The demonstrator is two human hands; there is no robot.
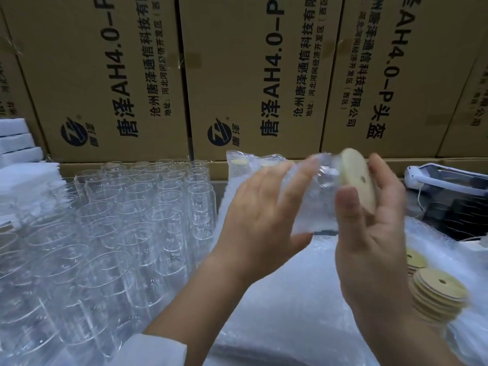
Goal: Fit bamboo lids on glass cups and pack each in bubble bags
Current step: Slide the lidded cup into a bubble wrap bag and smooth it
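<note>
The person is holding one glass cup (320,199) on its side between both hands, probably so that it can go base-first into a bag. The right hand (375,233) is pinching the bamboo lid (356,178) seated on the cup's mouth, thumb on the near side and fingers behind, seemingly keeping it from slipping off. The left hand (264,207) is wrapping the cup's body, fingers over the top and thumb beneath; motion blur is hiding the exact contact. Just beyond the left fingertips a bubble bag (253,161) is lying with a pale disc showing through it; whether it is being held cannot be told.

Left of the left hand, empty glasses (132,207) are standing in rows, close for the next pick. Below the right hand, spare lids (438,291) are sitting stacked on bubble wrap (290,299).

Beyond both hands, cardboard cartons (250,75) are showing sideways print: "唐泽AH4.0-P头盔", "沧州唐泽通信科技有限公司" and an address line beginning "地址:河北河间经济开发区", beside a round dark logo.
</note>
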